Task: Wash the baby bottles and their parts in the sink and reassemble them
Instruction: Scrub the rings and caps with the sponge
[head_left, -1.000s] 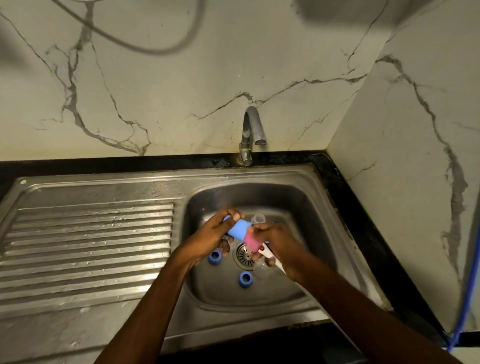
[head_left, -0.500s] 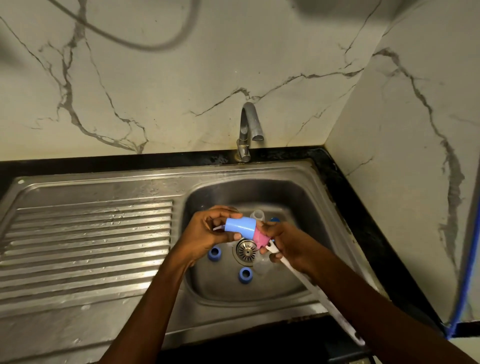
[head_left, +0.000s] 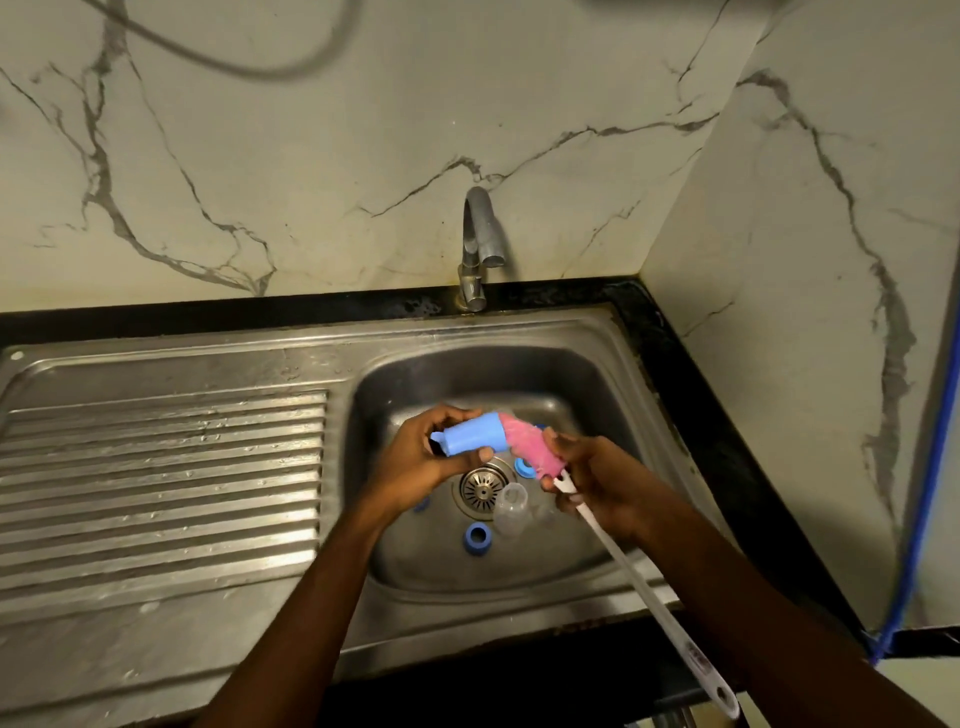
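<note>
As the right hand (head_left: 597, 478) draws the long white-handled brush (head_left: 639, 577) back, most of its pink sponge head (head_left: 530, 449) now shows outside the light-blue plastic cap (head_left: 475, 439), where half a second ago only a stub did. The left hand (head_left: 415, 467) curls its fingers round the cap above the stainless-steel sink (head_left: 415, 374). The right hand clamps the handle just behind the sponge. The cap's inside is probably scrubbed, so rinsing looks next. A clear plastic bottle (head_left: 511, 512) and blue screw rings (head_left: 478, 538) lie by the drain, unassembled.

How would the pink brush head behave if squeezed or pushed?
Probably soft: the pink brush head bends where it enters the blue cap. Its long white handle looks thin and straight, so likely stiff and light.
</note>
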